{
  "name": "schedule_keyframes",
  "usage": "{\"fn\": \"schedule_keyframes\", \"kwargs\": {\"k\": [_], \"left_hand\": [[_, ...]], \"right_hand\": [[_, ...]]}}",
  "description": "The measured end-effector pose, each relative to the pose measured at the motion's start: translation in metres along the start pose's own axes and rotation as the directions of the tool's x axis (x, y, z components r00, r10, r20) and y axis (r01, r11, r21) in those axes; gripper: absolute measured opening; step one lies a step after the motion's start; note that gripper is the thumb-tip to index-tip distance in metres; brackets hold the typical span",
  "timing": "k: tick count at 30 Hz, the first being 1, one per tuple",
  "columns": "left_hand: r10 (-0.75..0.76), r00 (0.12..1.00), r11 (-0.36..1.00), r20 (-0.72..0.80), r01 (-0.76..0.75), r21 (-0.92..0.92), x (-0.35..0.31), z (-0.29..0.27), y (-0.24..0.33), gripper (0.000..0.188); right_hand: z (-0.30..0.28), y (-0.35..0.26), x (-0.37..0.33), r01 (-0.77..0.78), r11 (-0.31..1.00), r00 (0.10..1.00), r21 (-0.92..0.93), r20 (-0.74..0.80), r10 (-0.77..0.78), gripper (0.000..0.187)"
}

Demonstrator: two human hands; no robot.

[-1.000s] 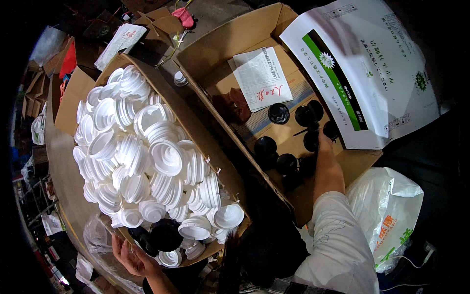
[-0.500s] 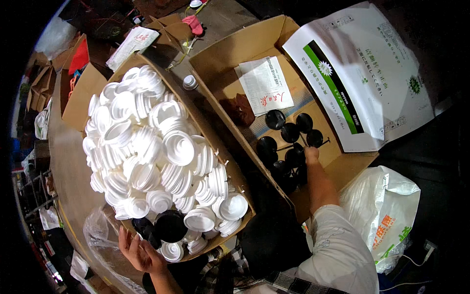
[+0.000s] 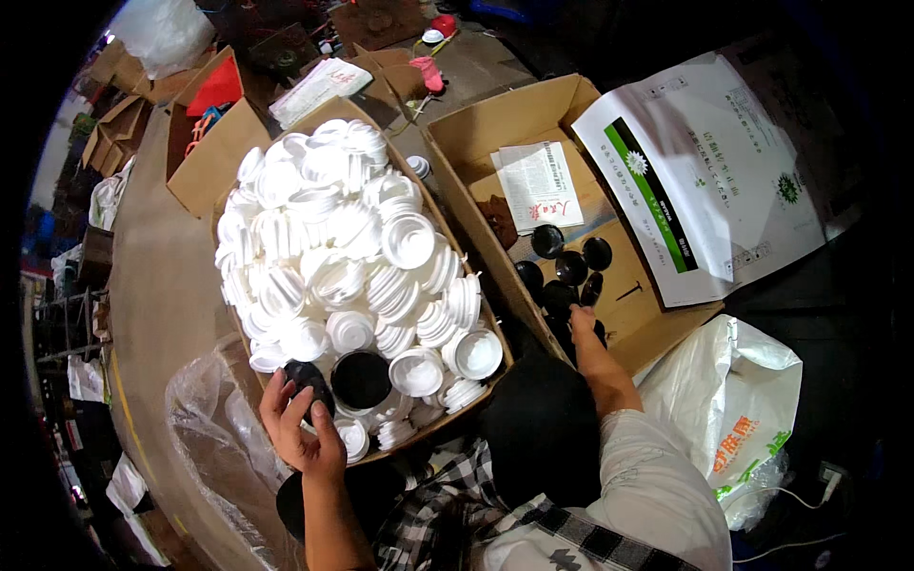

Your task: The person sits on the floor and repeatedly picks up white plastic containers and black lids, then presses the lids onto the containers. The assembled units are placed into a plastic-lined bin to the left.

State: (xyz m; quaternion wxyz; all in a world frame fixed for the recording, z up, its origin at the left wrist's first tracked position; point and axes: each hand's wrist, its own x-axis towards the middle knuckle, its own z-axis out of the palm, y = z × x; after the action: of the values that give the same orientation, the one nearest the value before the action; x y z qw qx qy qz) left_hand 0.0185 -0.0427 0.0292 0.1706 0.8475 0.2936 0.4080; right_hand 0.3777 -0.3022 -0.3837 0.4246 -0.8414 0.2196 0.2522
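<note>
My right hand reaches into the right cardboard box, fingers closed at the edge of a tilted black disc. Several more glossy black discs lie around it, and a thin black T-shaped pin rests on the box floor. At the near left corner of the other box, my left hand has its fingers apart, fingertips against ribbed black pieces. Just right of them sits a round black lid. White ribbed plastic lids fill that box in a heap.
Printed paper lies in the right box, and a large white printed sheet covers its right flap. A white plastic bag stands near right. Clear plastic film hangs at the left box. Another open carton stands far left.
The view has shifted, so the boxes appear farther right. My left hand has come up against the black pieces. My right hand is still among the discs, and one disc there now stands tilted.
</note>
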Motion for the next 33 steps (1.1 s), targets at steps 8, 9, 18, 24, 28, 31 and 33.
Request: {"fn": "schedule_keyframes", "kwargs": {"k": [8, 9, 18, 24, 28, 31, 33], "left_hand": [[-0.038, 0.999, 0.996, -0.017, 0.036, -0.086, -0.008, -0.027, 0.005, 0.015], [-0.059, 0.998, 0.988, -0.011, 0.057, -0.142, -0.006, -0.028, 0.009, 0.014], [-0.335, 0.847, 0.583, 0.413, 0.531, -0.616, -0.016, -0.016, 0.016, 0.018], [-0.04, 0.76, -0.562, 0.649, 0.52, -0.643, -0.026, -0.011, 0.009, 0.062], [-0.295, 0.786, -0.515, 0.544, 0.349, -0.783, -0.026, -0.028, -0.01, 0.051], [-0.436, 0.692, -0.534, 0.575, 0.315, -0.785, -0.025, -0.042, -0.012, 0.055], [-0.477, 0.639, -0.561, 0.604, 0.308, -0.769, -0.023, -0.055, -0.007, 0.059]], "right_hand": [[-0.048, -0.073, -0.043, 0.177, 0.984, 0.94, -0.006, -0.294, -0.171, 0.013], [-0.062, -0.093, -0.044, 0.295, 0.953, 0.939, 0.067, -0.208, -0.276, 0.011], [-0.127, -0.275, -0.267, 0.31, 0.757, 0.397, 0.575, 0.645, -0.653, 0.009], [-0.078, -0.278, -0.402, 0.25, 0.884, 0.093, 0.396, 0.899, -0.429, 0.024], [-0.034, -0.256, -0.44, 0.307, 0.916, -0.062, 0.259, 0.966, -0.252, 0.029], [-0.015, -0.241, -0.456, 0.327, 0.914, -0.068, 0.242, 0.97, -0.232, 0.03], [-0.017, -0.24, -0.463, 0.439, 0.853, -0.018, 0.282, 0.952, -0.306, 0.028]]}}
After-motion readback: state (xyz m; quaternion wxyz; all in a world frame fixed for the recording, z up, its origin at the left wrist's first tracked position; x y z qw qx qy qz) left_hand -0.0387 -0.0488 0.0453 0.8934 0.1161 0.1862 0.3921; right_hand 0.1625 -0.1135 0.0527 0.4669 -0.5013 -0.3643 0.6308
